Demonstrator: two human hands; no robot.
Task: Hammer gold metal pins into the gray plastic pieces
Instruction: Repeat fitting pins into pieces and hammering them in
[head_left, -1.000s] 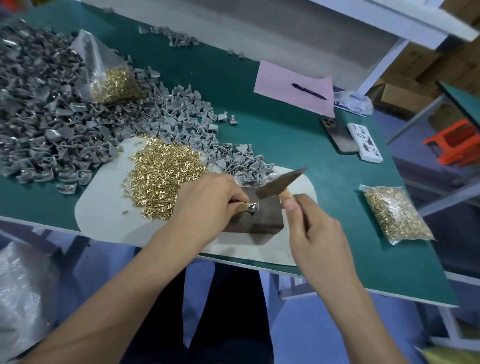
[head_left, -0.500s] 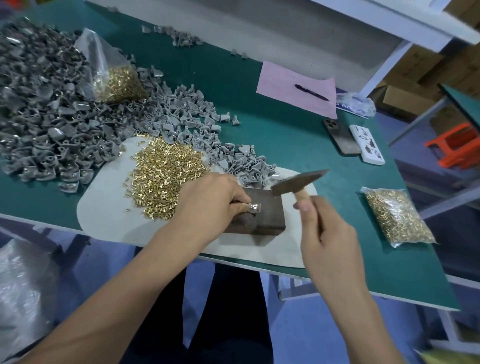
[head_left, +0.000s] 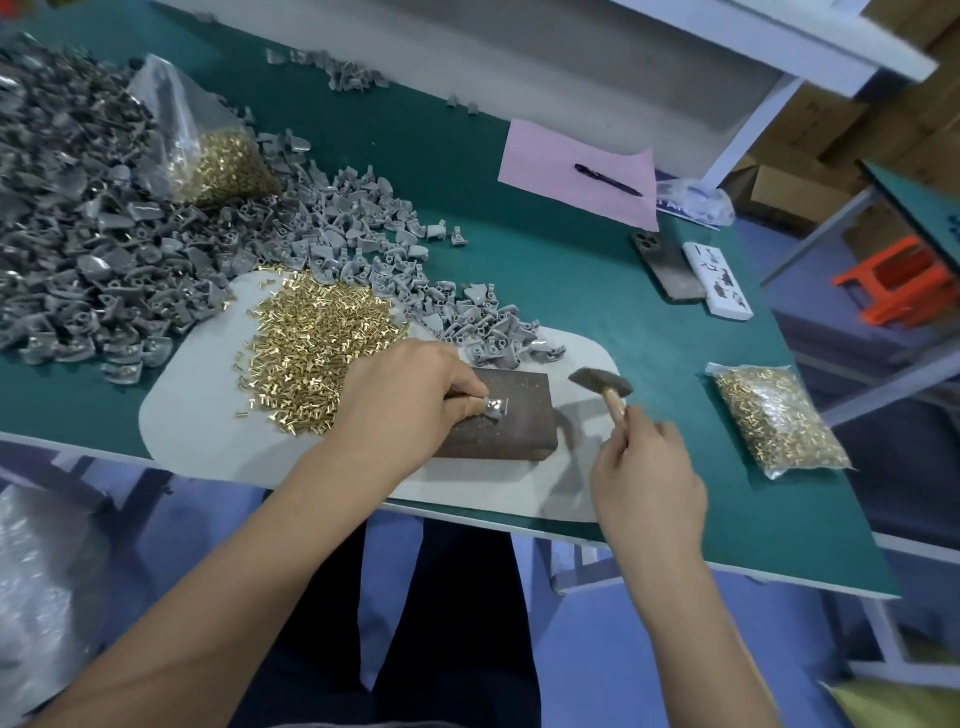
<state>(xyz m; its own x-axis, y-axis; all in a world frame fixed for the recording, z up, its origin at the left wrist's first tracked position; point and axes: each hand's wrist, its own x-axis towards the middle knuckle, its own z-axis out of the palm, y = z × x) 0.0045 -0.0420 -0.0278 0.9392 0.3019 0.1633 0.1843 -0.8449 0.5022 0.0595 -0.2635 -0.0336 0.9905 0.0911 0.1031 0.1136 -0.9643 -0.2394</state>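
My left hand (head_left: 405, 400) pinches a small gray plastic piece (head_left: 494, 408) on a dark brown block (head_left: 511, 421). A pin shows as a small bright spot on that piece. My right hand (head_left: 647, 483) grips the wooden handle of a small hammer (head_left: 602, 383), whose head hovers just right of the block, above the white mat (head_left: 197, 421). A loose heap of gold pins (head_left: 317, 348) lies on the mat left of my left hand. Gray plastic pieces (head_left: 104, 249) are piled across the left of the green table.
An open bag of gold pins (head_left: 218, 156) sits in the gray pile, and a sealed bag of pins (head_left: 776, 421) lies at the right. A pink sheet with a pen (head_left: 608, 180), a phone (head_left: 667, 267) and a white box (head_left: 717, 280) lie farther back. The table's front edge (head_left: 675, 551) is close.
The hammer has swung away from above the block to the right and lower, and my right hand moved right with it. My left hand keeps the piece on the block.
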